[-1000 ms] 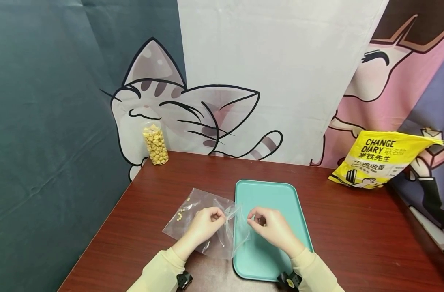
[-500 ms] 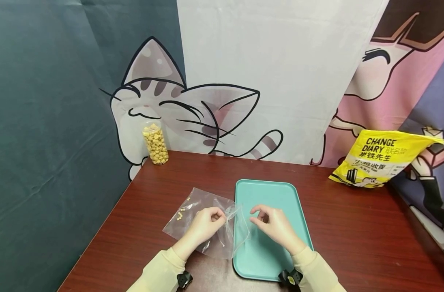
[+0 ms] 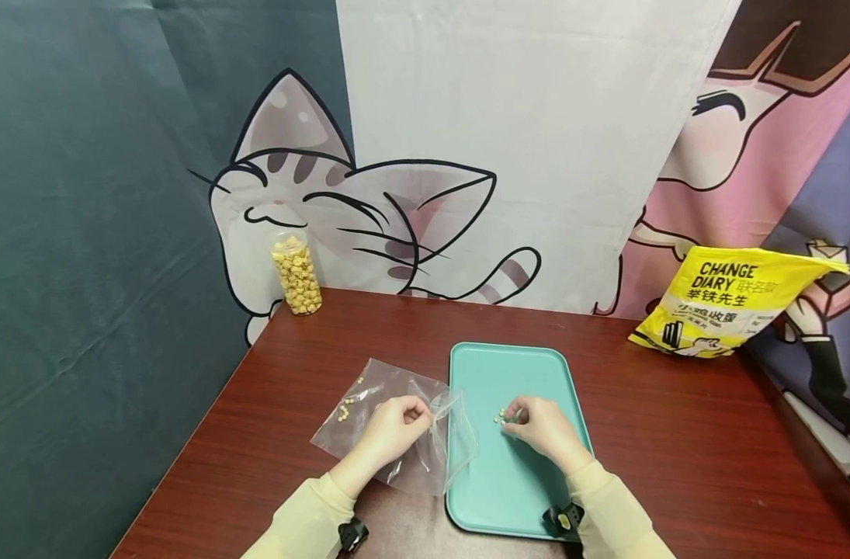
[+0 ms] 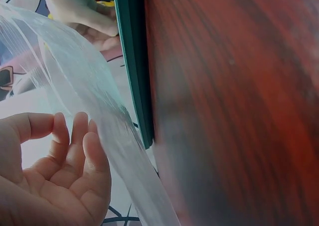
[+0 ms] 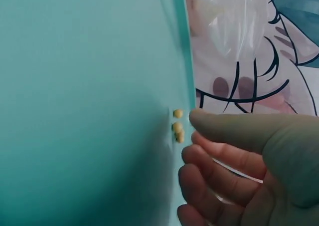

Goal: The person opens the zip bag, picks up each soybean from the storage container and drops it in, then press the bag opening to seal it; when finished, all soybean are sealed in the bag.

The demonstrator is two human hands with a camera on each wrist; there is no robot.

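Observation:
My left hand (image 3: 397, 425) pinches the open end of a clear plastic zip bag (image 3: 425, 477) between thumb and index finger. The bag lies on the table, its mouth overlapping the left rim of a turquoise tray (image 3: 508, 354). Inside its far left part are several small round yellow beans (image 3: 345, 410). Over the tray, my right hand (image 3: 542, 427) has its fingertips right beside several loose beans (image 5: 178, 127). In the right wrist view a gap shows between thumb and index finger, with nothing seen in it. The left wrist view shows the bag's film (image 4: 117, 141) alongside my fingers.
A clear jar of popcorn-like yellow pieces (image 3: 297, 278) stands at the table's back left corner. At the back right a yellow snack bag (image 3: 725, 307) leans against the printed cloth backdrop (image 3: 557, 116). The wooden table (image 3: 683, 458) extends right of the tray.
My right hand has moved right, away from the bag's mouth, its fingers parting and then coming closer together. Beans now show on the tray beside its fingertips. My left hand has stayed put.

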